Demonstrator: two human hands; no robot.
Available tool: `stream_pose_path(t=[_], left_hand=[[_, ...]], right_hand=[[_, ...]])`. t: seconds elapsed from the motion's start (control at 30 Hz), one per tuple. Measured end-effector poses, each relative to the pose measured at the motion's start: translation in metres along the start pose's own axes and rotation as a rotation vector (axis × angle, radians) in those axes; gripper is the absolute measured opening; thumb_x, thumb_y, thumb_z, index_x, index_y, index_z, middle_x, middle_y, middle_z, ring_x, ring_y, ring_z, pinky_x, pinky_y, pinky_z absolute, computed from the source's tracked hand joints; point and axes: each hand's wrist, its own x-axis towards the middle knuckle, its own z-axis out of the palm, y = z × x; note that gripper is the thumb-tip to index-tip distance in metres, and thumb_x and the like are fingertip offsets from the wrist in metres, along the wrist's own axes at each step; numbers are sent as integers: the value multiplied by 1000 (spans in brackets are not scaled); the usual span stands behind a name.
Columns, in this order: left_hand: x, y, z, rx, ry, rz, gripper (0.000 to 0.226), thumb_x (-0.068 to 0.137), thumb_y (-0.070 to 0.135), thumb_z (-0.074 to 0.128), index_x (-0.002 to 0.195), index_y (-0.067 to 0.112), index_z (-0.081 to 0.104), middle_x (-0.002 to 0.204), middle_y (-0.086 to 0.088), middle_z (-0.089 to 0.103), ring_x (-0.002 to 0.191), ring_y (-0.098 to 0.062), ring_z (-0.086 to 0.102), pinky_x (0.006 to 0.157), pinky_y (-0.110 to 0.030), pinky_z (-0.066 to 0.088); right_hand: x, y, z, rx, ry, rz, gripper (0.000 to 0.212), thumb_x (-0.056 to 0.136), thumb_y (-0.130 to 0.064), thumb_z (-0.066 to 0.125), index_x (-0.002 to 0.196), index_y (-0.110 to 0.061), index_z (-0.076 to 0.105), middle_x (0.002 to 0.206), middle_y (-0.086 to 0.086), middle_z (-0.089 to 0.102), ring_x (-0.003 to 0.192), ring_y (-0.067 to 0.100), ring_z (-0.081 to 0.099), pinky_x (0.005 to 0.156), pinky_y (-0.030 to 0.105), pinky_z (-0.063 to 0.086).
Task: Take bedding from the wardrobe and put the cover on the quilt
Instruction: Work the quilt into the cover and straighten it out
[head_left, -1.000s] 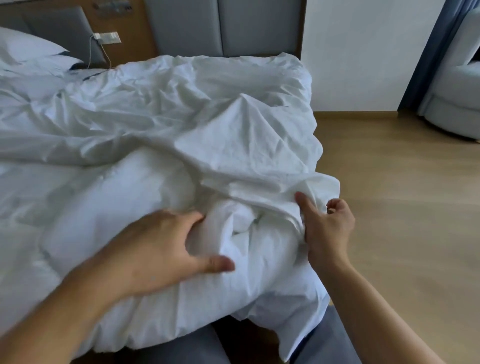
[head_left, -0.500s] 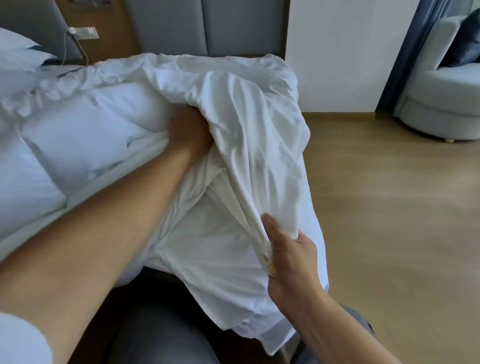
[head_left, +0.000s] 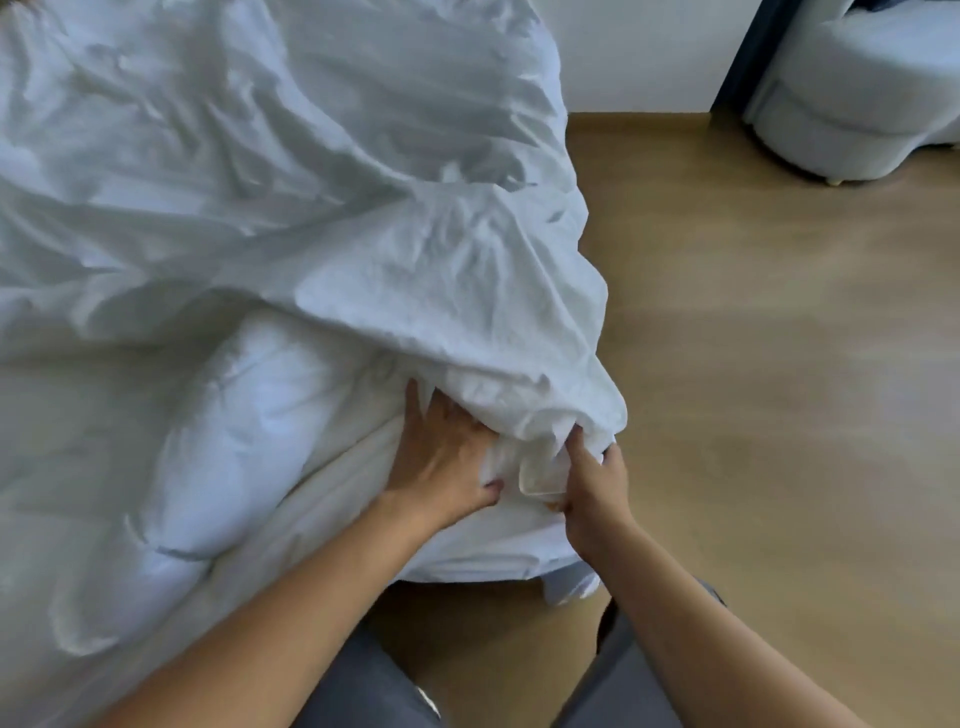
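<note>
A crumpled white cover (head_left: 363, 218) is spread over the bed, its open edge bunched at the near right corner. The puffy white quilt (head_left: 244, 431) shows below that edge, part of it hidden inside the cover. My left hand (head_left: 441, 457) lies at the corner with its fingers pushed under the cover's folds and its thumb on the fabric. My right hand (head_left: 592, 483) pinches the cover's hem just to the right, at the bed's corner.
Wooden floor (head_left: 779, 389) lies to the right of the bed. A pale rounded armchair (head_left: 857, 98) stands at the far right by a dark curtain. A white wall (head_left: 634, 52) runs behind. My grey-trousered legs are at the bottom edge.
My left arm has come back out of the cover and its hand now sits at the near corner. The lifted cover has dropped over the quilt. My right hand still holds the hem.
</note>
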Motion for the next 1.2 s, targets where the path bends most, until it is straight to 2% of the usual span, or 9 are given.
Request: stream_pose_path(t=[0.17, 0.27, 0.5, 0.57, 0.63, 0.73, 0.83, 0.93, 1.2], left_hand=[[19, 4, -35, -570, -354, 10, 48, 82, 1, 58, 126, 19, 65, 125, -9, 67, 118, -32, 60, 93, -40, 53], [-3, 0, -56, -735, -529, 66, 43, 84, -2, 54, 119, 15, 71, 125, -6, 70, 118, -25, 61, 98, -37, 52], [-83, 5, -109, -627, -82, -286, 28, 75, 30, 67, 102, 22, 68, 125, -2, 50, 118, -25, 43, 99, -39, 36], [-117, 17, -117, -910, 85, -646, 37, 79, 61, 60, 70, 25, 56, 89, 3, 58, 88, -23, 55, 75, -35, 43], [-137, 23, -122, -1477, -198, -1076, 70, 64, 97, 47, 63, 27, 56, 74, 2, 62, 70, -22, 58, 61, -30, 43], [-139, 23, -126, -2455, -649, -1180, 118, 46, 103, 56, 127, 17, 62, 136, -15, 58, 121, -37, 58, 99, -56, 50], [-115, 8, -130, -3037, 45, -856, 119, 57, 98, 54, 149, 22, 50, 155, -13, 45, 142, -42, 40, 114, -68, 29], [-88, -9, -142, -3016, 682, -1001, 92, 71, 96, 43, 125, 27, 73, 137, -3, 64, 127, -33, 60, 93, -55, 55], [-56, -17, -163, -3050, 504, -572, 93, 57, 74, 81, 136, 28, 63, 141, -4, 60, 132, -32, 53, 115, -58, 34]], right_hand=[[-11, -38, -13, 183, -256, 339, 69, 92, -67, 53, 137, -14, 59, 129, 17, 68, 116, 36, 67, 95, 49, 55], [-40, -50, -6, 37, -132, 463, 59, 88, -64, 65, 123, -17, 66, 118, 11, 73, 105, 33, 71, 80, 46, 61], [-120, -77, 28, -434, 318, 290, 57, 97, -61, 50, 85, -6, 61, 87, 17, 68, 87, 36, 67, 83, 45, 58], [-144, -87, 42, -470, 338, 274, 55, 99, -57, 49, 76, -7, 55, 87, 20, 66, 91, 38, 66, 86, 48, 57], [-166, -96, 56, -464, 348, 295, 53, 99, -55, 49, 75, -7, 51, 88, 20, 62, 91, 36, 63, 86, 50, 55], [-186, -109, 70, -414, 363, 324, 48, 100, -50, 51, 90, -4, 59, 100, 20, 66, 97, 39, 65, 86, 49, 57], [-202, -123, 78, -263, 368, 373, 38, 101, -44, 55, 108, -7, 61, 102, 10, 67, 88, 29, 65, 59, 33, 54], [-215, -135, 87, -178, 348, 402, 27, 100, -35, 58, 110, -10, 60, 101, 8, 67, 83, 25, 66, 54, 29, 56], [-197, -184, 75, -181, 300, 343, 16, 99, -25, 59, 102, -11, 65, 94, 7, 72, 78, 25, 69, 55, 31, 56]])
